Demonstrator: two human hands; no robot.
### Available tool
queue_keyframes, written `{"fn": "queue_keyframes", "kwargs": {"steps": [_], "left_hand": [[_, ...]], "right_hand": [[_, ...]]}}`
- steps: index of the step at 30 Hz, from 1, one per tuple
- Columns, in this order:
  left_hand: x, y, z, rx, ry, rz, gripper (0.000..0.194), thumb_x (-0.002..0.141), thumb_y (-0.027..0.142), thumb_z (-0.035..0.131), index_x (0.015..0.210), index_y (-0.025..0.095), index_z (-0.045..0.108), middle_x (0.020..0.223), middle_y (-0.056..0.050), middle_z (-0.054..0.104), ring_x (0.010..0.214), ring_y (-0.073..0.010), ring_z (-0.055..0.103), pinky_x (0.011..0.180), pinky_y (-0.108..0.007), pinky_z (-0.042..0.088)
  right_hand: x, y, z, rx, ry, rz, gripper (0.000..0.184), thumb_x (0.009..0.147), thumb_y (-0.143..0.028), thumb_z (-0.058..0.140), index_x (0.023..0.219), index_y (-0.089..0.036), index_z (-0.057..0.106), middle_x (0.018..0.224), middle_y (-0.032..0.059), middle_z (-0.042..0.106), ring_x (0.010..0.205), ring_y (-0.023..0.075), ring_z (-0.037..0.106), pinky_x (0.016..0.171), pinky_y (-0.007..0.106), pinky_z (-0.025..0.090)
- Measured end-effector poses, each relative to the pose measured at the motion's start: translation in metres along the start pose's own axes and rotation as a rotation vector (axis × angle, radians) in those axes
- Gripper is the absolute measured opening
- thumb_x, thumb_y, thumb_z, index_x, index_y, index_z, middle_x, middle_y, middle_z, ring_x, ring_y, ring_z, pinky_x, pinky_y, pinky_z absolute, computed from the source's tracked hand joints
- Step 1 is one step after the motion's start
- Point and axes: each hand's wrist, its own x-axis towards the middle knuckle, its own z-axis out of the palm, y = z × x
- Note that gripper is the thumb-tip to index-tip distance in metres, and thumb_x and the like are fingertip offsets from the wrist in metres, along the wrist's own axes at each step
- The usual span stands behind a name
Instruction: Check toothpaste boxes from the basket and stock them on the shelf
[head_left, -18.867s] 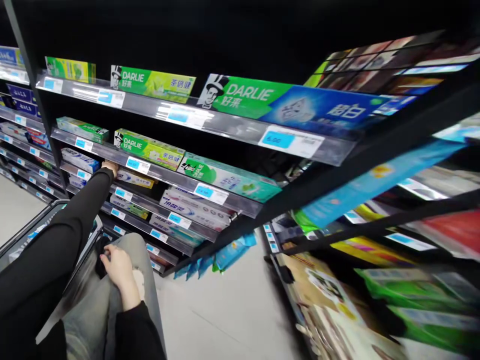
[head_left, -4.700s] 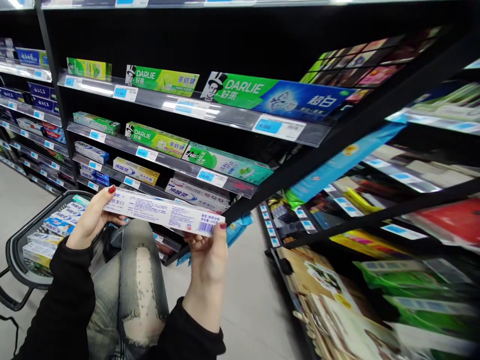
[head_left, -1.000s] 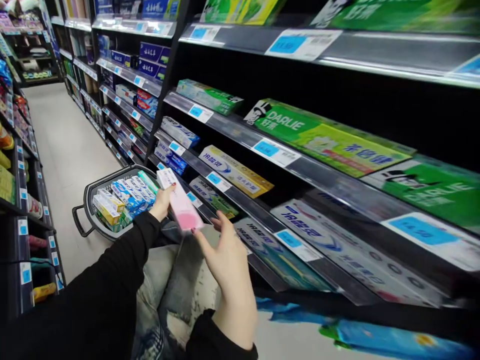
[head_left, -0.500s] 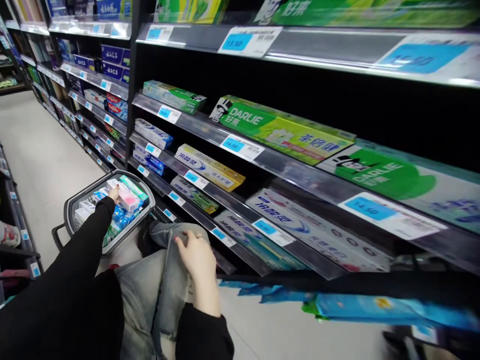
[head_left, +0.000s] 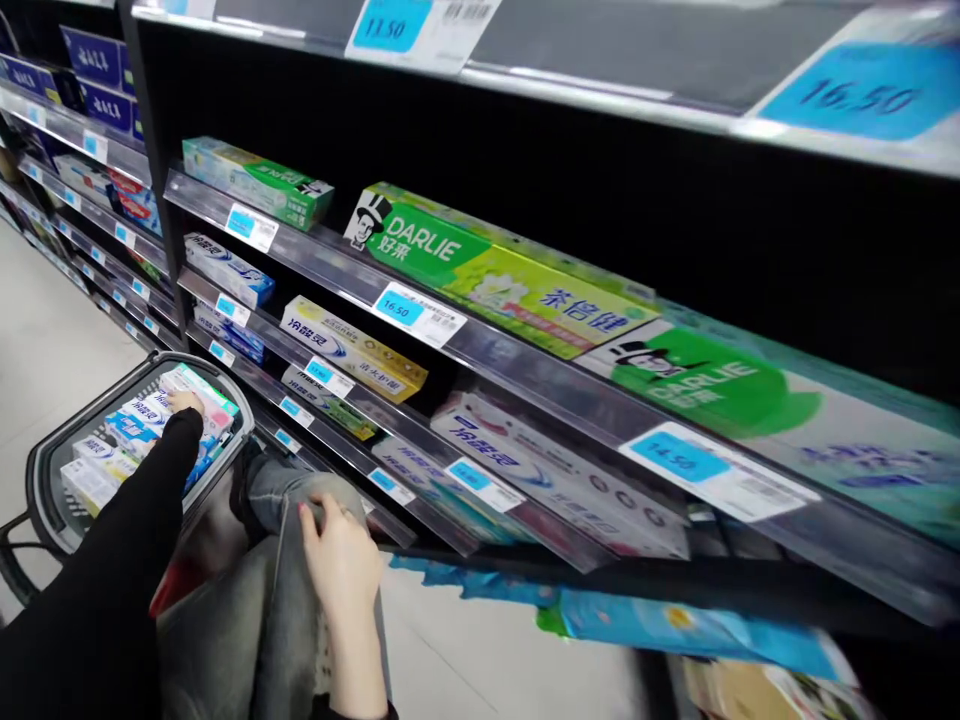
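My left hand (head_left: 185, 402) is down inside a grey shopping basket (head_left: 46, 455) at the lower left, closed on a white and pink toothpaste box (head_left: 217, 412); its fingers show only in part. Under and beside it lie several other toothpaste boxes, among them a white and yellow box (head_left: 94, 478) near the basket's handle side. My right hand (head_left: 341, 555) rests on my jeans-clad knee, fingers loosely stretched and holding nothing.
Shelves with price tags run along the right. A long green and yellow Darlie box (head_left: 495, 270) lies on one shelf, a white and pink box (head_left: 555, 470) below it. Blue packets (head_left: 690, 625) stick out under the lowest shelf. Pale floor (head_left: 45, 350) lies beyond the basket.
The view has turned right and moved nearer the shelves, so everything sits further left. My left hand has lowered the white and pink toothpaste box among the others. My right hand stays on the knee.
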Motion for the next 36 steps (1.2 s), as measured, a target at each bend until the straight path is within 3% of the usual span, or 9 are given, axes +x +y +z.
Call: {"fn": "queue_keyframes", "kwargs": {"steps": [4, 9, 12, 16, 19, 21, 25, 31, 36], "left_hand": [[0.003, -0.015, 0.020, -0.055, 0.014, -0.069, 0.051, 0.087, 0.034, 0.065, 0.133, 0.016, 0.051, 0.146, -0.016, 0.042, 0.133, -0.0353, 0.041, 0.107, -0.060, 0.033], [-0.017, -0.012, 0.025, -0.072, -0.031, 0.051, 0.089, 0.066, 0.028, 0.080, 0.137, -0.006, 0.037, 0.154, -0.038, 0.006, 0.142, -0.0538, -0.006, 0.109, -0.067, 0.008], [-0.045, 0.017, 0.022, -0.164, -0.120, 0.331, 0.056, 0.080, 0.026, 0.062, 0.130, 0.008, 0.049, 0.151, -0.026, 0.029, 0.144, -0.0406, 0.016, 0.115, -0.057, 0.012], [-0.105, 0.089, 0.024, -0.298, -0.351, 0.751, 0.019, 0.080, 0.028, 0.061, 0.096, 0.022, 0.069, 0.112, -0.014, 0.063, 0.118, -0.0307, 0.051, 0.111, -0.042, 0.032], [-0.150, 0.159, 0.035, -0.335, -0.489, 1.008, 0.025, 0.075, 0.024, 0.068, 0.100, 0.025, 0.070, 0.110, -0.010, 0.066, 0.115, -0.0284, 0.054, 0.108, -0.036, 0.037], [-0.169, 0.204, 0.047, -0.260, -0.417, 1.186, 0.037, 0.074, 0.014, 0.065, 0.111, 0.020, 0.066, 0.123, -0.013, 0.061, 0.122, -0.0308, 0.050, 0.111, -0.040, 0.032], [-0.175, 0.266, 0.067, -0.157, -0.371, 1.134, 0.045, 0.057, 0.006, 0.076, 0.101, 0.009, 0.065, 0.123, -0.025, 0.060, 0.135, -0.0462, 0.034, 0.114, -0.059, 0.014], [-0.150, 0.292, 0.061, 0.194, -0.443, 1.183, 0.045, 0.047, 0.020, 0.084, 0.088, 0.012, 0.066, 0.103, -0.019, 0.070, 0.113, -0.0431, 0.056, 0.102, -0.050, 0.038], [-0.153, 0.272, 0.037, 0.236, -0.388, 1.405, 0.046, 0.069, 0.025, 0.071, 0.112, 0.013, 0.060, 0.113, -0.016, 0.067, 0.109, -0.0321, 0.063, 0.093, -0.037, 0.048]], "right_hand": [[0.004, -0.001, 0.000, 0.012, -0.013, 0.031, 0.028, 0.096, -0.033, 0.042, 0.108, -0.024, 0.066, 0.102, 0.0079, 0.074, 0.088, 0.0234, 0.072, 0.065, 0.029, 0.046], [0.002, -0.003, 0.000, 0.032, 0.002, 0.027, 0.027, 0.096, -0.033, 0.042, 0.106, -0.024, 0.066, 0.101, 0.0079, 0.074, 0.089, 0.0244, 0.072, 0.067, 0.030, 0.046], [0.000, -0.004, 0.000, 0.061, 0.025, 0.015, 0.025, 0.095, -0.032, 0.045, 0.105, -0.024, 0.066, 0.099, 0.0071, 0.074, 0.090, 0.0231, 0.071, 0.069, 0.030, 0.046], [-0.001, -0.004, 0.000, 0.112, 0.057, 0.007, 0.023, 0.093, -0.032, 0.048, 0.103, -0.022, 0.067, 0.098, 0.0071, 0.074, 0.091, 0.0240, 0.071, 0.069, 0.030, 0.048], [-0.003, -0.003, -0.001, 0.156, 0.077, -0.007, 0.025, 0.092, -0.031, 0.049, 0.104, -0.019, 0.067, 0.100, 0.0095, 0.073, 0.091, 0.0256, 0.071, 0.070, 0.032, 0.049], [-0.004, -0.002, -0.001, 0.177, 0.085, 0.000, 0.025, 0.091, -0.027, 0.048, 0.102, -0.016, 0.067, 0.099, 0.0122, 0.073, 0.091, 0.0266, 0.071, 0.071, 0.032, 0.049], [-0.007, 0.001, 0.001, 0.226, 0.094, 0.017, 0.024, 0.089, -0.024, 0.048, 0.092, -0.014, 0.070, 0.094, 0.0147, 0.074, 0.087, 0.0275, 0.072, 0.070, 0.033, 0.050], [-0.009, 0.008, 0.005, 0.386, 0.152, -0.016, 0.022, 0.085, -0.026, 0.052, 0.094, -0.019, 0.071, 0.093, 0.0117, 0.074, 0.088, 0.0267, 0.071, 0.073, 0.033, 0.050], [-0.010, 0.010, 0.007, 0.592, 0.209, -0.025, 0.019, 0.083, -0.025, 0.055, 0.092, -0.022, 0.072, 0.096, 0.0108, 0.074, 0.091, 0.0270, 0.070, 0.080, 0.037, 0.049]]}}
